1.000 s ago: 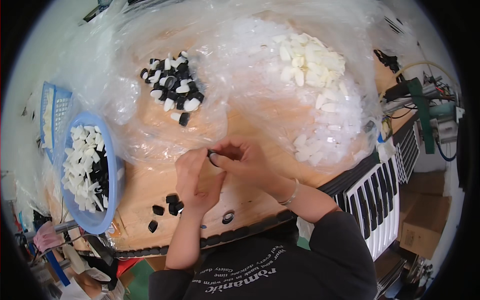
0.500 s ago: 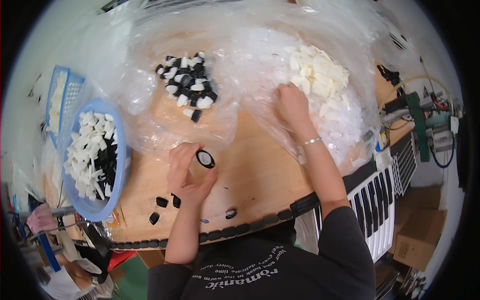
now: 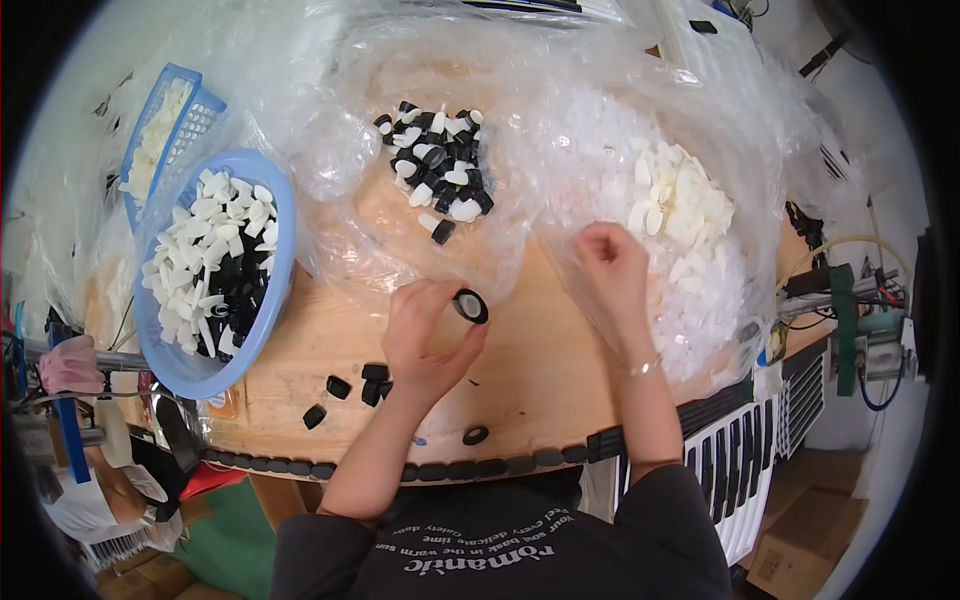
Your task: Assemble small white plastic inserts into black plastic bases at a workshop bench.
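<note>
In my left hand [image 3: 425, 335], a small black oval cap [image 3: 471, 306] is pinched between thumb and fingers, its pale inner face showing. My right hand [image 3: 612, 262] hovers at the edge of the plastic sheet, fingers curled together; whether they hold a small piece cannot be made out. Beside it lies a heap of cream-white oval pieces [image 3: 678, 195] on plastic. Several loose black caps [image 3: 340, 387] lie on the table left of my left forearm. Another black cap [image 3: 476, 435] sits near the table's front edge. Farther back is a pile of black caps with white pieces [image 3: 440, 160].
A blue oval basin [image 3: 283, 270] of white and black pieces stands at left, a blue basket [image 3: 205, 125] behind it. Clear plastic sheeting [image 3: 340, 165] covers the table's back. Dark segmented trim [image 3: 400, 472] lines the front edge. A white slatted rack [image 3: 735, 480] stands at right.
My right hand has drawn back a little from the cream-white heap. My left hand keeps the black cap pinched. The whole view has shifted, so the table's things appear farther right.
</note>
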Motion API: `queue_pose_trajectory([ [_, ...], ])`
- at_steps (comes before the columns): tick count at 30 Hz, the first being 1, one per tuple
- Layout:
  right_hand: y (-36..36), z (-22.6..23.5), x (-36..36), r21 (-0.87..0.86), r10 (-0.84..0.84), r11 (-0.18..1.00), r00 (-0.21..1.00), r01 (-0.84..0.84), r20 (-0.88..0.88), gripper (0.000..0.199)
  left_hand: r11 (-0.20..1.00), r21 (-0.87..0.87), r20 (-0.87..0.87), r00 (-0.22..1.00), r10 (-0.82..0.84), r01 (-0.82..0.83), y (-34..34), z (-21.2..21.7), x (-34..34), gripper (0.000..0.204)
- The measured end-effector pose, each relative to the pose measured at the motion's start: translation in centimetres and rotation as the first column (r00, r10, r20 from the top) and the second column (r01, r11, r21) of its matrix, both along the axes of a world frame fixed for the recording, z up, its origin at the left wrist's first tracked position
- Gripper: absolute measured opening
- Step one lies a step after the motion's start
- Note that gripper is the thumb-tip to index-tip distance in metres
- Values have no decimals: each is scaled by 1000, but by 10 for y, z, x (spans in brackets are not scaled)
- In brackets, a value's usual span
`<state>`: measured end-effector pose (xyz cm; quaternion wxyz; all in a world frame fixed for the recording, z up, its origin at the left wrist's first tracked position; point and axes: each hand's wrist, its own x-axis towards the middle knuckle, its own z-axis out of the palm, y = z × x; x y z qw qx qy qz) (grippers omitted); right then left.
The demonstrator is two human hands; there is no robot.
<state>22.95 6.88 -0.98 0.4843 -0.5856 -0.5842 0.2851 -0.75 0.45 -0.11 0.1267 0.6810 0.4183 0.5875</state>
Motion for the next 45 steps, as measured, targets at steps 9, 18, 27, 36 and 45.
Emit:
queue_pose_trajectory([
  [9,-60,34,-87,257,311,909,944,-328,106,14,992,102,-195,976,99,-81,0,-11,5,52],
  [18,-55,19,-76,34,365,911,762,-412,-536,14,984,172,-191,978,78,-45,3,-8,5,51],
  [27,-51,23,-69,-239,367,795,756,-557,-542,22,976,197,-232,972,-45,92,4,-12,5,51],
  [36,-42,8,-63,-392,279,668,702,-632,-656,15,986,152,-247,969,-24,63,1,-24,10,49],
  [45,-38,-8,-53,-86,164,791,346,-605,-924,17,921,-342,198,972,-125,188,2,-15,7,46],
])
